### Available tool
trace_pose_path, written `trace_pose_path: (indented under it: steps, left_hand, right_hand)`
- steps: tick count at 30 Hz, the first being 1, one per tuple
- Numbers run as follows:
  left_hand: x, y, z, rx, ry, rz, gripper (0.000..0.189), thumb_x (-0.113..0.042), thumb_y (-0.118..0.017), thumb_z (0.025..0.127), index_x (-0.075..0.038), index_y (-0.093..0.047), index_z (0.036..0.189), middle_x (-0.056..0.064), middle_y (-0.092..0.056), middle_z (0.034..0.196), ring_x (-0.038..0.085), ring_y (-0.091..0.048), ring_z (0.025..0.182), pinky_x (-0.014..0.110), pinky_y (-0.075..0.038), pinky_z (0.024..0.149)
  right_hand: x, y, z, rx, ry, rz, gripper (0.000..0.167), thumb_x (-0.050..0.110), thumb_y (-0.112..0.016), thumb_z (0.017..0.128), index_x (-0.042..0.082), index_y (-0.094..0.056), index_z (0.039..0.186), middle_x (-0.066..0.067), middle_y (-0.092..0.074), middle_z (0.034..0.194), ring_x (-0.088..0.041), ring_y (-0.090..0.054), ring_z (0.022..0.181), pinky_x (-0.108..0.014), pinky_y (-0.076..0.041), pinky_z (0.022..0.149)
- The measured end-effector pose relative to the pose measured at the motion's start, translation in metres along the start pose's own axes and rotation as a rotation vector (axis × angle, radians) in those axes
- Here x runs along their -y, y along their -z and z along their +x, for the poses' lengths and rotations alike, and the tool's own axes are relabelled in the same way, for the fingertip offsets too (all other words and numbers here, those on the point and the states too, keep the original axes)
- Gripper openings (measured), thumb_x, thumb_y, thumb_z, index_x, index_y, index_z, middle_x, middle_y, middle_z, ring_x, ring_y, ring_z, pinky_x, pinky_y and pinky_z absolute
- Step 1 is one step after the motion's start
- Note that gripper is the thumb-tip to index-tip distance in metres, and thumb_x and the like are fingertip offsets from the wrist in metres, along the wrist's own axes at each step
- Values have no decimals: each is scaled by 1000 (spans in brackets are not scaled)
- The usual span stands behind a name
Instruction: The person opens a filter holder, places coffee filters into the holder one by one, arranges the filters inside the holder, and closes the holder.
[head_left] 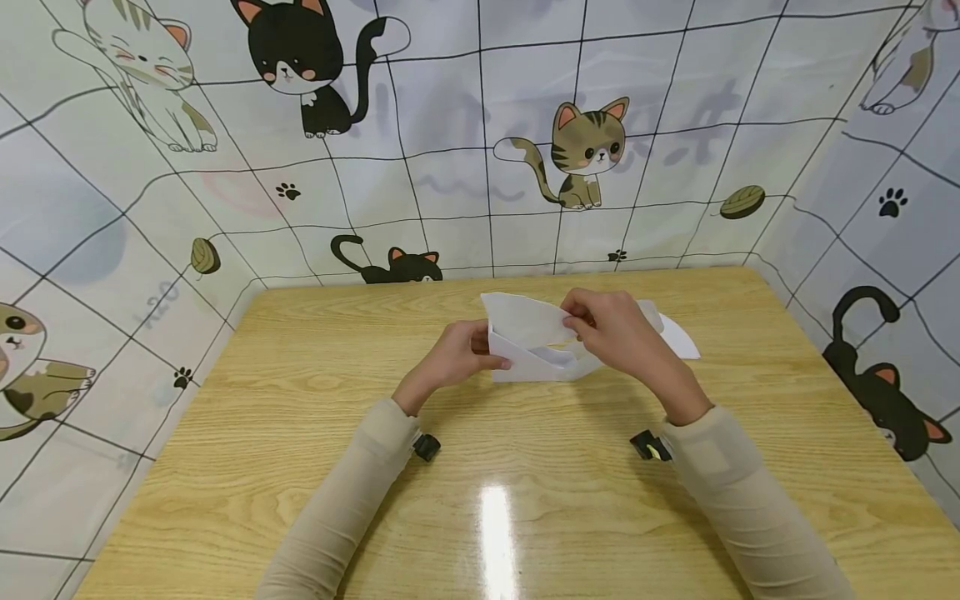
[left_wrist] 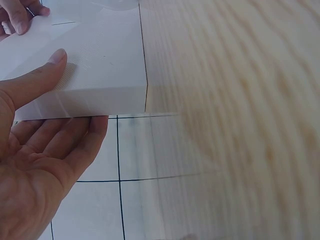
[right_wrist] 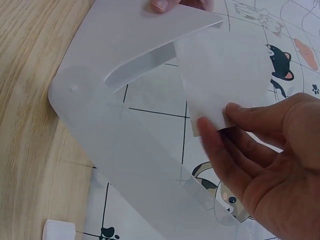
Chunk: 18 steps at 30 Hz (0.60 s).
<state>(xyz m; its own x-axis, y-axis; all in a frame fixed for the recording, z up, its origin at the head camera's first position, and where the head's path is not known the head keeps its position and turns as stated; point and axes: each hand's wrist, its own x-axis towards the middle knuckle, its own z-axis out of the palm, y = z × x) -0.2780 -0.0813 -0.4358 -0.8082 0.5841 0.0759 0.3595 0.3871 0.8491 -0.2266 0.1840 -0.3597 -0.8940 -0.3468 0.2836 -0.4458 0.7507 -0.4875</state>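
Note:
A white box-like holder (head_left: pixel 536 367) with a slanted opening stands near the middle of the table. My left hand (head_left: pixel 465 350) grips its left end; in the left wrist view the thumb lies on one white face and the fingers (left_wrist: pixel 75 137) are behind the edge. A thin white sheet (head_left: pixel 525 321) rises at the opening. My right hand (head_left: pixel 611 325) pinches a corner of that sheet between thumb and fingers, clearly seen in the right wrist view (right_wrist: pixel 265 150). The sheet's other end is hidden behind the holder's wall (right_wrist: pixel 125 35).
A translucent strip (right_wrist: pixel 145 170) runs out from the holder's rounded corner. To the right of it, partly behind my right hand, lies a white piece with a curved edge (head_left: pixel 681 337). A small white block (right_wrist: pixel 59 230) shows low in the right wrist view. Cat-printed cloth (head_left: pixel 450 192) borders the wooden table (head_left: pixel 337 333).

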Motion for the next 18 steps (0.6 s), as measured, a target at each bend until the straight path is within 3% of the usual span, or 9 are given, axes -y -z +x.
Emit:
trace_pose_path:
  steps: [8, 18]
  left_hand:
    - [0, 0, -1, 2, 9, -7, 42, -11, -84, 87, -7, -69, 127, 12, -77, 117, 23, -77, 101, 32, -63, 84]
    - [-2, 0, 0, 3, 11, -15, 42, -10, -84, 87, -5, -69, 126, 13, -76, 117, 24, -77, 101, 32, -63, 85]
  right_hand:
    - [0, 1, -2, -3, -31, 4, 6, 7, -70, 98, 5, -74, 101, -11, -77, 92, -25, -72, 84, -43, -56, 74]
    - [-1, 1, 0, -11, -13, -17, 5, 11, -73, 97, 7, -75, 96, -5, -77, 85, -19, -69, 76, -34, -52, 69]
